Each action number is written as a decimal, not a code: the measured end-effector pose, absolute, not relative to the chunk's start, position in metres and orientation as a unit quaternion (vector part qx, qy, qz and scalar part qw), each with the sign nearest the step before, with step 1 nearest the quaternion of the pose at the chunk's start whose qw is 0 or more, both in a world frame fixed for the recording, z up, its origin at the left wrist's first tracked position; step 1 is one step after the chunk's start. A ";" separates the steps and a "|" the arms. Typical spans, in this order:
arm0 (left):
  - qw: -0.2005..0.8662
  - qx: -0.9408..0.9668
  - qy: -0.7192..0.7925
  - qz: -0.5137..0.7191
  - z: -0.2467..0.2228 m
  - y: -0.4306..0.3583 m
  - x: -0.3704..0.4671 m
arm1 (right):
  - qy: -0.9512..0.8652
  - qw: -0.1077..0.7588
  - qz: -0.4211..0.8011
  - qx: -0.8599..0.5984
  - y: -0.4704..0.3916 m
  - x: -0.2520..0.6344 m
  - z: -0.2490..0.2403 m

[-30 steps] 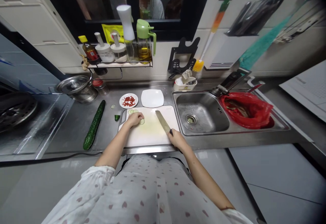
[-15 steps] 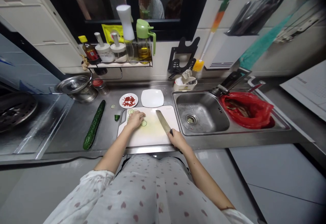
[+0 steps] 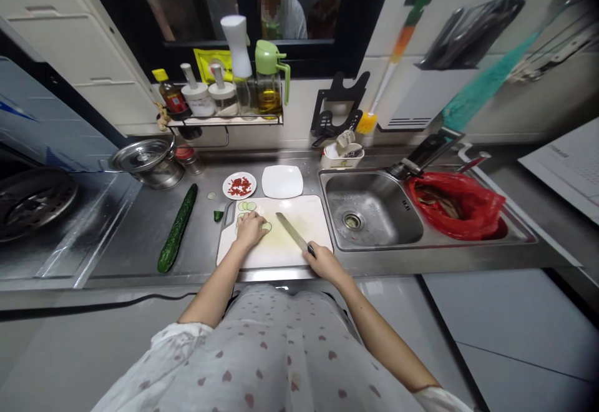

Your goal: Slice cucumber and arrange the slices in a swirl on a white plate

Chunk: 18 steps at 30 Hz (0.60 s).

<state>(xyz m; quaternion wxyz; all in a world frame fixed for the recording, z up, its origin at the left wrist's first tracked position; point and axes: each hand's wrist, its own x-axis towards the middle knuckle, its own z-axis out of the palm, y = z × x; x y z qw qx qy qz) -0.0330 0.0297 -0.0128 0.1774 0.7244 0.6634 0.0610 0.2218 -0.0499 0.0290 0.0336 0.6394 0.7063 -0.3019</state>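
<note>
The left hand [image 3: 251, 230] is over the board [image 3: 281, 257], fingers loosely bent, with one slice [image 3: 267, 226] at the fingertips; I cannot tell whether it is gripped. More slices [image 3: 248, 206] lie just beyond that hand. The right hand [image 3: 324, 260] is wrapped round the knife [image 3: 292, 232] (blade slanting away to the left), apart from the slices.

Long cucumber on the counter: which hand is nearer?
Left. The left hand is right of the long cucumber, over the cutting board; the right hand, holding the knife, is farther right.
</note>
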 end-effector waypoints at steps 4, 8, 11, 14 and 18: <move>0.187 0.724 0.661 0.060 -0.013 0.029 -0.036 | 0.720 0.059 -0.303 0.621 -0.056 0.218 0.039; 0.199 0.719 0.663 0.059 -0.014 0.028 -0.038 | 0.741 0.086 -0.290 0.600 -0.058 0.216 0.044; 0.202 0.715 0.667 0.061 -0.015 0.027 -0.041 | 0.747 0.103 -0.284 0.593 -0.059 0.213 0.045; 0.199 0.712 0.670 0.066 -0.017 0.026 -0.043 | 0.746 0.114 -0.275 0.595 -0.059 0.211 0.045; 0.200 0.712 0.669 0.075 -0.019 0.028 -0.045 | 0.747 0.121 -0.265 0.597 -0.059 0.208 0.045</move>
